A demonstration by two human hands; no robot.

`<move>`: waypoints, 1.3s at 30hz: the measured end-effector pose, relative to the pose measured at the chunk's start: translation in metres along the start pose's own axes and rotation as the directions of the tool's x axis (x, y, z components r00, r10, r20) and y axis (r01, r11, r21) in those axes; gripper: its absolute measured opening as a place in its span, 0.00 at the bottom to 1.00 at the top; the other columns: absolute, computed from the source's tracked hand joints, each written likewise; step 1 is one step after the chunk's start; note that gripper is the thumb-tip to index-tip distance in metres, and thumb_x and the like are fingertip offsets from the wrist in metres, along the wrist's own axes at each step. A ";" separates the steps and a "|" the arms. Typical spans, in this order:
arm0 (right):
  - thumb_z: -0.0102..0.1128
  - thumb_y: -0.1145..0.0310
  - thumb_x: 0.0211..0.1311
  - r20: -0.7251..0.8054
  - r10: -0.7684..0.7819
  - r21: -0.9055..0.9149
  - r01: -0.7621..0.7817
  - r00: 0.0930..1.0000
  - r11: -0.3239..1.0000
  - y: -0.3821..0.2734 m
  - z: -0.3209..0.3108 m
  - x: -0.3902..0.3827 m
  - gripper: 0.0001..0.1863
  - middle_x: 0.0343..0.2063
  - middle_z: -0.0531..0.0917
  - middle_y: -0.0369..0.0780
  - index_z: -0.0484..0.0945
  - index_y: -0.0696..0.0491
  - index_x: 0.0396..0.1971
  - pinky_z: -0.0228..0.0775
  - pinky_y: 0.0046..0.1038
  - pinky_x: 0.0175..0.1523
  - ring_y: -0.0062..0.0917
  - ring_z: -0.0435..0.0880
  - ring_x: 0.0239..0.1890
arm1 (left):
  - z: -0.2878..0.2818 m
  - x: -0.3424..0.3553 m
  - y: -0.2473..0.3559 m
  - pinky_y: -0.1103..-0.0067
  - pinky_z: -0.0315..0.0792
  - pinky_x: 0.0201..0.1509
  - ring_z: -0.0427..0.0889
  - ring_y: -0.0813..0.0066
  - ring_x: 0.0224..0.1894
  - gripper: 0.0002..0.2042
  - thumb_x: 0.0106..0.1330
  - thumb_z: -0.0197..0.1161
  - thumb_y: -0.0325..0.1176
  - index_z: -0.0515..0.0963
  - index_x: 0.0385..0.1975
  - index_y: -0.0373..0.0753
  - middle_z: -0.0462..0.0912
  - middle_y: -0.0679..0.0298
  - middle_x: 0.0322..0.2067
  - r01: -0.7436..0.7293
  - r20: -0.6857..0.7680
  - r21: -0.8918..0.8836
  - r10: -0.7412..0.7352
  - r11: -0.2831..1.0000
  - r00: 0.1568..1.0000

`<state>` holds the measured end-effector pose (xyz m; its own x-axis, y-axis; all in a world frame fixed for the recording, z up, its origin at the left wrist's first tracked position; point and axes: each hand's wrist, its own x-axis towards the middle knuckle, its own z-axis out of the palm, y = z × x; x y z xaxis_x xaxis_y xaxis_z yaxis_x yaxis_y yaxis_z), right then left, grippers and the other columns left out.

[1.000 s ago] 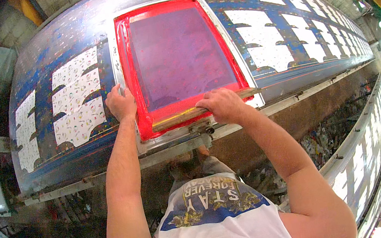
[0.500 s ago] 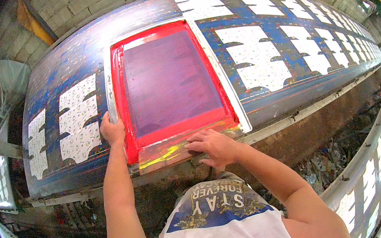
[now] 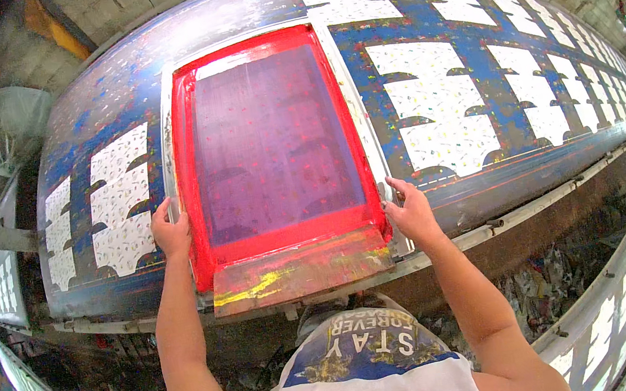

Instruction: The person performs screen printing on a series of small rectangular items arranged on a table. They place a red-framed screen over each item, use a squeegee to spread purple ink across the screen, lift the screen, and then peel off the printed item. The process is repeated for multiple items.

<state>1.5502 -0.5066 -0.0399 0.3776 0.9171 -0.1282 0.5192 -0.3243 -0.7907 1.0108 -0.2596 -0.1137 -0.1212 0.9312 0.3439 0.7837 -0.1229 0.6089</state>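
Note:
A printing screen [image 3: 266,146] with red ink around a purple mesh in a pale frame lies on the long table. My left hand [image 3: 172,227] grips the frame's left edge near its lower corner. My right hand [image 3: 412,213] grips the right edge, thumb and fingers on the rail. Along the screen's near end rests a flat paint-stained board [image 3: 300,271] with yellow and red smears. White cut fabric pieces with small printed motifs [image 3: 120,190] lie in groups left of the screen, and more [image 3: 427,99] to its right.
The long dark table [image 3: 456,191] curves away rightward, with a rail [image 3: 497,227] along its near edge. Another table with white pieces [image 3: 622,288] runs at the lower right. Rubbish [image 3: 546,259] lies below. A block wall [image 3: 165,0] stands behind; plastic sheeting [image 3: 5,143] hangs at far left.
My right hand has left the board at the screen's near end and moved to the frame's right edge. The board now lies flatter. The view has shifted, the screen sitting lower than at first.

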 end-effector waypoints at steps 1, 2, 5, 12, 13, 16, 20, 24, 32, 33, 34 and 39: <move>0.76 0.67 0.64 0.010 -0.001 -0.032 0.001 1.000 0.999 -0.002 -0.001 0.001 0.33 0.62 0.86 0.55 0.81 0.58 0.69 0.74 0.45 0.74 0.50 0.84 0.65 | 0.001 -0.001 -0.001 0.63 0.82 0.62 0.90 0.54 0.53 0.27 0.58 0.77 0.27 0.88 0.61 0.40 0.90 0.52 0.52 0.025 0.004 -0.034 -0.025 0.999 1.000; 0.76 0.67 0.64 0.011 -0.002 -0.028 0.002 1.000 1.000 -0.005 -0.002 0.003 0.31 0.61 0.86 0.54 0.82 0.58 0.68 0.74 0.45 0.74 0.50 0.84 0.65 | 0.004 -0.001 -0.002 0.63 0.82 0.62 0.89 0.54 0.53 0.27 0.57 0.77 0.26 0.88 0.61 0.41 0.90 0.53 0.51 0.057 -0.002 -0.108 -0.057 0.992 0.998; 0.76 0.67 0.64 0.012 0.004 -0.054 -0.004 1.000 0.999 -0.015 0.002 0.004 0.28 0.60 0.87 0.53 0.85 0.56 0.65 0.74 0.44 0.73 0.49 0.85 0.63 | 0.004 -0.003 -0.008 0.64 0.82 0.61 0.89 0.55 0.54 0.28 0.57 0.77 0.25 0.87 0.62 0.40 0.89 0.53 0.52 -0.005 0.007 -0.055 0.005 0.999 1.000; 0.73 0.72 0.64 -0.072 0.094 -0.009 -0.094 0.993 0.995 -0.048 -0.001 0.003 0.24 0.56 0.87 0.50 0.88 0.52 0.61 0.76 0.37 0.69 0.42 0.86 0.61 | -0.001 -0.006 -0.006 0.68 0.83 0.62 0.90 0.64 0.55 0.28 0.62 0.74 0.21 0.84 0.66 0.36 0.90 0.55 0.55 0.138 0.094 -0.270 -0.116 0.953 0.989; 0.73 0.72 0.64 -0.069 0.038 -0.026 -0.039 0.997 0.999 -0.054 -0.008 -0.001 0.24 0.56 0.87 0.50 0.89 0.52 0.61 0.76 0.38 0.68 0.41 0.86 0.61 | -0.003 -0.006 -0.004 0.69 0.84 0.60 0.91 0.65 0.54 0.28 0.63 0.74 0.21 0.83 0.66 0.35 0.90 0.55 0.55 0.186 0.116 -0.314 -0.156 0.931 0.981; 0.73 0.72 0.65 -0.073 -0.083 -0.048 0.080 0.994 0.996 -0.066 -0.027 -0.009 0.22 0.55 0.88 0.49 0.89 0.52 0.60 0.76 0.38 0.66 0.40 0.85 0.60 | -0.011 -0.002 0.008 0.75 0.85 0.53 0.92 0.72 0.46 0.27 0.63 0.74 0.18 0.83 0.65 0.33 0.93 0.56 0.50 0.234 0.146 -0.394 -0.191 0.889 0.971; 0.75 0.71 0.62 -0.154 -0.129 -0.038 0.125 0.980 0.991 -0.065 -0.046 -0.002 0.19 0.52 0.89 0.52 0.91 0.51 0.54 0.76 0.44 0.70 0.49 0.85 0.60 | -0.017 0.008 0.035 0.77 0.84 0.49 0.92 0.74 0.43 0.24 0.63 0.74 0.15 0.83 0.60 0.32 0.93 0.59 0.46 0.221 0.142 -0.455 -0.175 0.862 0.974; 0.74 0.72 0.61 -0.178 -0.082 0.003 0.084 0.981 0.996 -0.039 -0.080 0.019 0.19 0.52 0.89 0.51 0.91 0.51 0.53 0.77 0.43 0.68 0.49 0.86 0.59 | -0.001 0.010 0.081 0.78 0.83 0.49 0.91 0.75 0.43 0.20 0.63 0.73 0.15 0.84 0.56 0.31 0.92 0.62 0.44 0.156 0.105 -0.388 -0.124 0.909 0.987; 0.77 0.73 0.60 -0.263 0.013 0.016 -0.009 0.965 1.000 0.068 -0.198 0.054 0.20 0.50 0.89 0.50 0.91 0.52 0.54 0.77 0.41 0.66 0.45 0.86 0.57 | 0.110 -0.037 0.218 0.77 0.79 0.57 0.87 0.76 0.49 0.18 0.56 0.76 0.15 0.87 0.48 0.32 0.89 0.66 0.44 0.085 0.014 -0.498 -0.090 0.863 0.996; 0.77 0.73 0.60 -0.287 0.030 0.023 -0.025 0.958 0.999 0.085 -0.214 0.056 0.19 0.50 0.89 0.50 0.91 0.52 0.53 0.76 0.41 0.67 0.45 0.86 0.58 | 0.124 -0.049 0.237 0.77 0.79 0.56 0.87 0.76 0.48 0.17 0.56 0.77 0.16 0.88 0.47 0.32 0.89 0.66 0.44 0.094 0.019 -0.492 -0.097 0.866 0.995; 0.77 0.72 0.61 -0.278 0.072 0.096 -0.046 0.958 0.994 0.103 -0.231 0.061 0.19 0.50 0.89 0.50 0.91 0.52 0.53 0.76 0.41 0.67 0.45 0.86 0.58 | 0.138 -0.061 0.256 0.77 0.79 0.55 0.86 0.76 0.47 0.16 0.56 0.77 0.17 0.88 0.46 0.33 0.89 0.66 0.44 0.107 0.022 -0.480 -0.110 0.871 0.994; 0.72 0.77 0.68 -0.279 0.092 0.055 -0.080 0.956 0.995 0.183 -0.308 0.070 0.17 0.53 0.86 0.42 0.89 0.57 0.56 0.76 0.31 0.62 0.26 0.84 0.53 | 0.196 -0.117 0.338 0.74 0.79 0.54 0.86 0.73 0.47 0.16 0.54 0.80 0.21 0.89 0.44 0.35 0.89 0.63 0.44 0.081 -0.032 -0.363 -0.099 0.928 0.995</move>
<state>1.9082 -0.5729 -0.0092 0.6230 0.7817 -0.0281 0.4447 -0.3836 -0.8094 1.4096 -0.3430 -0.0884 -0.2176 0.9273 0.3047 0.4961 -0.1638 0.8526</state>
